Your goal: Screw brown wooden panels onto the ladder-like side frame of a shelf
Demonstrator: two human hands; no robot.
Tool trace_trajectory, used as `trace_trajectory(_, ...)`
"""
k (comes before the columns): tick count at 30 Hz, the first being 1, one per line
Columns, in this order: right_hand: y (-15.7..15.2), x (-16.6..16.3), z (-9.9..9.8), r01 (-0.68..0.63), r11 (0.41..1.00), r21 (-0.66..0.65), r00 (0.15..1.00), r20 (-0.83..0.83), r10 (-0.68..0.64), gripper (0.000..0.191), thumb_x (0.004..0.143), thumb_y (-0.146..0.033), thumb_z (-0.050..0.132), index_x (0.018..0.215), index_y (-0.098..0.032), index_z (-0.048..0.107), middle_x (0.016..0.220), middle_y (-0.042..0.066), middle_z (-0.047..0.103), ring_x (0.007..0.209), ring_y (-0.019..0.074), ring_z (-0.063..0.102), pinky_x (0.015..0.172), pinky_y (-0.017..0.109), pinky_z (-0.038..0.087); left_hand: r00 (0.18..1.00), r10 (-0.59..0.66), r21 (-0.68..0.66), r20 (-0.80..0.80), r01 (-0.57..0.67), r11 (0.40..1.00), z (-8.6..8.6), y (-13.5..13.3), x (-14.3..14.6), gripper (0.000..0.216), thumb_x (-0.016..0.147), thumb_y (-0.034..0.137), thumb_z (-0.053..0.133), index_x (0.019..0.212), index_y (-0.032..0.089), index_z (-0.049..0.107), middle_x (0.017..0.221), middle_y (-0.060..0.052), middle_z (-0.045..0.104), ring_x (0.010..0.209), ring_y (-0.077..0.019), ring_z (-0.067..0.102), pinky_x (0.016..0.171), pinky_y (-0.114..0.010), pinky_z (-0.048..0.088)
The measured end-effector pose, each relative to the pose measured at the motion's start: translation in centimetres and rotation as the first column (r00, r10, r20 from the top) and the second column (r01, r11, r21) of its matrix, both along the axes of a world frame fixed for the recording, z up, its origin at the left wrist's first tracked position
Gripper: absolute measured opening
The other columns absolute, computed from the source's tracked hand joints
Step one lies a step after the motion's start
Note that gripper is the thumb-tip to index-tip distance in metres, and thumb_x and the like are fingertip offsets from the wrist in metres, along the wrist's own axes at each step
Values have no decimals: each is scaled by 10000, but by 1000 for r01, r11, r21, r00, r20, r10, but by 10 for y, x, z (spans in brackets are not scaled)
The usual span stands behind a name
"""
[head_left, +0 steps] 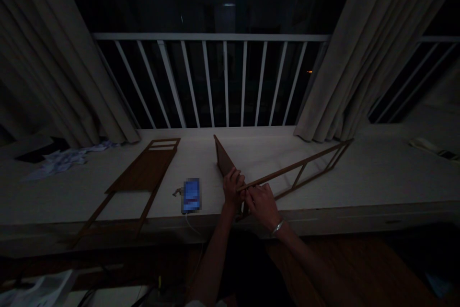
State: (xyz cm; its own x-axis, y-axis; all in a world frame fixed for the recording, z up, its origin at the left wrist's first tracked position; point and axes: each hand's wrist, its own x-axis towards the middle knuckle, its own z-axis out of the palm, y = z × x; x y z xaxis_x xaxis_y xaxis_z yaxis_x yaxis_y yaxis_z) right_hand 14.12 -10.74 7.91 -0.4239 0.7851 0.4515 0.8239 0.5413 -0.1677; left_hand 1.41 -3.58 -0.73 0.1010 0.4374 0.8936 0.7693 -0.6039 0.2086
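Note:
A brown wooden panel [224, 157] stands on edge on the white window ledge, meeting a ladder-like wooden frame [300, 168] that slants away to the right. My left hand [233, 188] is closed around the panel where the two pieces come together. Close beside it, my right hand [264, 205] has its fingers bent and pressed together at that joint, under the end of the frame's upper rail. What those fingertips pinch, if anything, is hidden in the dark. A silver bracelet [278, 227] circles my right wrist.
To the left lies another wooden piece [142, 169], a panel with legs jutting past the ledge [330, 192]. A lit phone [191, 195] with a cable rests near small metal bits [177, 192]. Crumpled papers [64, 161] lie far left. White railing [215, 37] and curtains [323, 82] stand behind.

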Motion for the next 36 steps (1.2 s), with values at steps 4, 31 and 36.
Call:
trace_trajectory(4, 6, 7, 8, -127, 992, 18, 983, 133, 123, 207, 851, -196, 366, 756, -161, 546, 737, 54, 620, 751, 168, 524, 765, 321, 251, 1000, -11, 3, 6, 11, 1000, 1, -1, 0, 509, 826, 494, 163, 943, 166, 533, 1093, -133, 512, 1195, -267, 326, 884, -453, 354)
trace_trajectory(31, -17, 22, -207, -57, 935, -349, 885, -451, -115, 310, 867, -349, 342, 799, -184, 595, 811, 64, 618, 811, 185, 545, 759, 321, 400, 985, -93, -82, 148, 105, 991, 14, -4, -4, 389, 790, 443, 276, 955, 184, 513, 1128, -105, 517, 1199, -255, 331, 894, -462, 346)
trace_trajectory(36, -8, 9, -227, -41, 933, -357, 905, -408, -117, 280, 861, -289, 351, 790, -183, 601, 797, 64, 615, 787, 183, 542, 725, 307, 401, 985, -71, -90, 158, 86, 992, 15, -4, -3, 343, 753, 433, 357, 938, 192, 516, 1106, -95, 530, 1187, -259, 347, 887, -455, 354)
